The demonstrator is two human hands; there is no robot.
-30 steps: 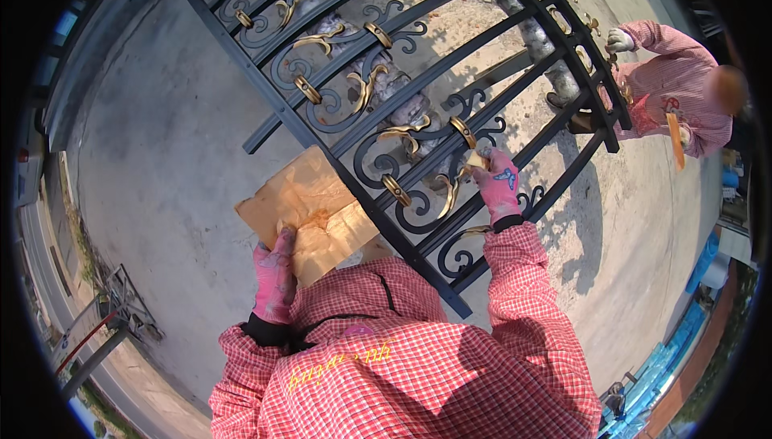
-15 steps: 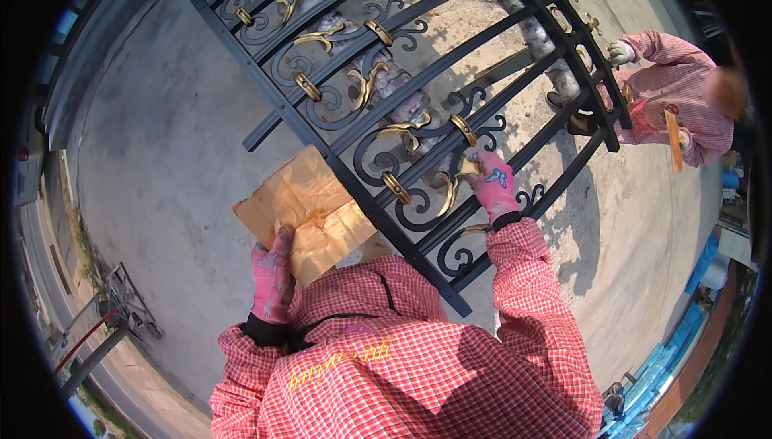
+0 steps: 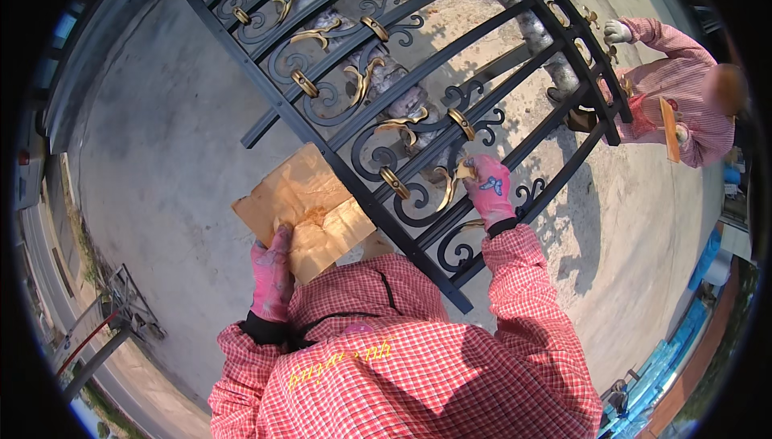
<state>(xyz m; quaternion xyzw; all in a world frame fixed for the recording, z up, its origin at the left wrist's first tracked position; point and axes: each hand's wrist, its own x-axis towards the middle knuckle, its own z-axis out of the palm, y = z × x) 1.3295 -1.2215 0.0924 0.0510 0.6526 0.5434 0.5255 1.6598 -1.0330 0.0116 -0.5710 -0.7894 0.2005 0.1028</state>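
Left hand (image 3: 272, 278) at eight o'clock, thumb (image 3: 281, 236) pointing to twelve, pinching; and there's the right hand (image 3: 489, 188) at three, fingertips (image 3: 473, 164) bunched toward eleven, its forearm (image 3: 521, 270) slanting up from five!

Railing (image 3: 280, 108) smooth metal, collars (image 3: 374, 29) glossy; cardboard (image 3: 302, 188) matt, creased.

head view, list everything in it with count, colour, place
railing panel: one, black and gold, upper middle
lumpy poles: two, silvery, beneath the railing panel
cardboard piece: one, brown, left of centre
small pad: one, pale yellow, right of centre
co-worker: one, red checks, upper right
strip: one, orange, right side
stacks: count unclear, blue, lower right
ground: one stretch, grey, below
checked clothing: red, lower middle
left grip: one, pink glove, holding the cardboard piece
right grip: one, pink glove, holding the small pad
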